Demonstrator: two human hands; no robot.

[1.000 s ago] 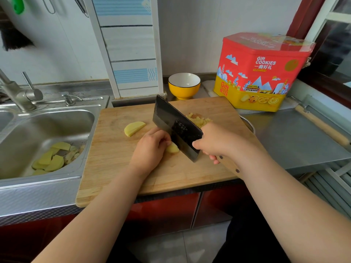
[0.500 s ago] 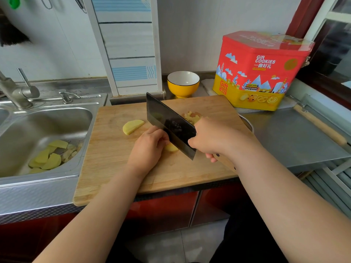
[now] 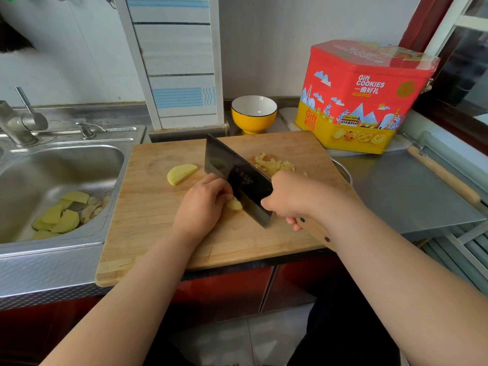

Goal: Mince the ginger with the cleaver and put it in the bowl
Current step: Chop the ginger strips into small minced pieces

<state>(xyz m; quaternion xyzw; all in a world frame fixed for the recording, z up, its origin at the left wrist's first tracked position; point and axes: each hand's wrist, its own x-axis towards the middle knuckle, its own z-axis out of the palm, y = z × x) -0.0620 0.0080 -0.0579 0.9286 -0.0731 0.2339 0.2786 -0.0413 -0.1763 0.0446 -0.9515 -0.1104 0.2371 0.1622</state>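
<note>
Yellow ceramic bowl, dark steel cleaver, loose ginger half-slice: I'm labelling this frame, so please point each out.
Yellow ceramic bowl (image 3: 254,122): head view, outer front wall.
Dark steel cleaver (image 3: 232,170): head view, blade flat.
Loose ginger half-slice (image 3: 181,174): head view, cut face.

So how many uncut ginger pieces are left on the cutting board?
2: one ginger slice lying left of the cleaver, one ginger piece under the left hand. More may be hidden.

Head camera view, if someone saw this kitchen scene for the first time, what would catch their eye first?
Probably the dark cleaver at the centre of the wooden cutting board, gripped by the right hand while the left hand holds a ginger piece against the blade. Next, the bright red and yellow cookie tin at the back right, with the yellow bowl to its left.
</note>
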